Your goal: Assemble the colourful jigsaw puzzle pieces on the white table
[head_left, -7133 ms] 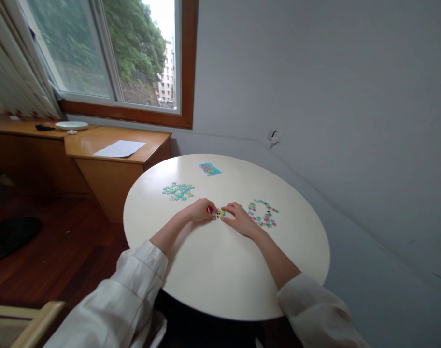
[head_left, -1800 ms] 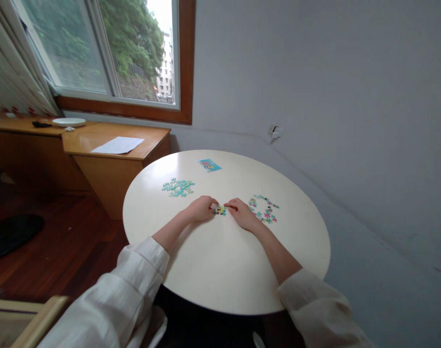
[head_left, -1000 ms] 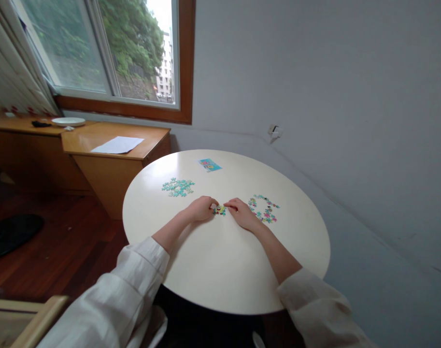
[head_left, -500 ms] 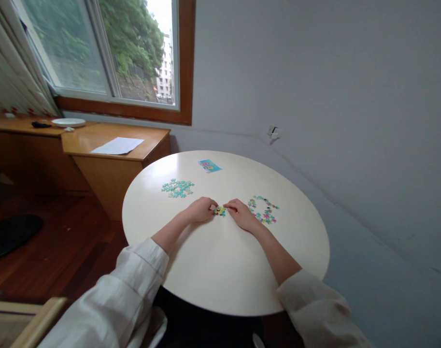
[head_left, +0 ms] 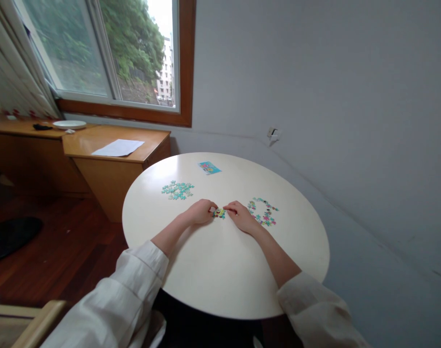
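A small cluster of joined jigsaw pieces (head_left: pixel 219 212), yellow with green and dark spots, lies on the white round table (head_left: pixel 213 270) between my hands. My left hand (head_left: pixel 203 211) has its fingers curled at the cluster's left edge. From the other side, my right hand (head_left: pixel 241 216) reaches in, its thumb and index finger closed at the upper right edge of the cluster. Whether a single piece is pinched there is too small to tell. Loose teal pieces (head_left: pixel 177 190) form a pile to the left. Mixed-colour pieces (head_left: pixel 267 217) lie in a rough ring to the right.
A blue picture card (head_left: pixel 209 167) lies near the table's far side. Beyond the table's left edge stands a wooden desk (head_left: pixel 107 181) with a white sheet of paper (head_left: pixel 119 147) and a white plate (head_left: pixel 70 124). A wall with a socket (head_left: pixel 273 134) rises behind.
Both hands stay at the cluster with hardly any movement. The whole view has shifted very slightly downward.
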A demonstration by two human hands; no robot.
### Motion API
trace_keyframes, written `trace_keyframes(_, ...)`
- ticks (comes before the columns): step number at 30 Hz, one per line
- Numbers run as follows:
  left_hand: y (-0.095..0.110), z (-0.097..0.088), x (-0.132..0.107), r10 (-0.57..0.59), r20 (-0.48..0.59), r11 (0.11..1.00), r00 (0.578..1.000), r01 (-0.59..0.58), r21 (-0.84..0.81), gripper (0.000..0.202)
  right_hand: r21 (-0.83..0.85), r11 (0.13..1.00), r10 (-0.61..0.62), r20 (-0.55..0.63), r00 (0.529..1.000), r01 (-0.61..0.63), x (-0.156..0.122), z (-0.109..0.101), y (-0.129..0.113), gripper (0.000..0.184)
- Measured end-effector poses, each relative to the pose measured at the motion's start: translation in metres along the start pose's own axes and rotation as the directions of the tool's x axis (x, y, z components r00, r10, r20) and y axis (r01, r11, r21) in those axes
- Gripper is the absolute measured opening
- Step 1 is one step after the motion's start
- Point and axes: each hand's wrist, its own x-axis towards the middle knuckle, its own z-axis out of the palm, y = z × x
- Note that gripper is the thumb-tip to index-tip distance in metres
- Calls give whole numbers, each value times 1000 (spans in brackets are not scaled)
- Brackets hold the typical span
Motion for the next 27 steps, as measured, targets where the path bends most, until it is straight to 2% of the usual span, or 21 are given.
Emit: trace_keyframes(27,4,-4,-3,11,-19,1000,1000,-11,-12,39,23,999,22,6,1000,-22,-1,-1,-5,26)
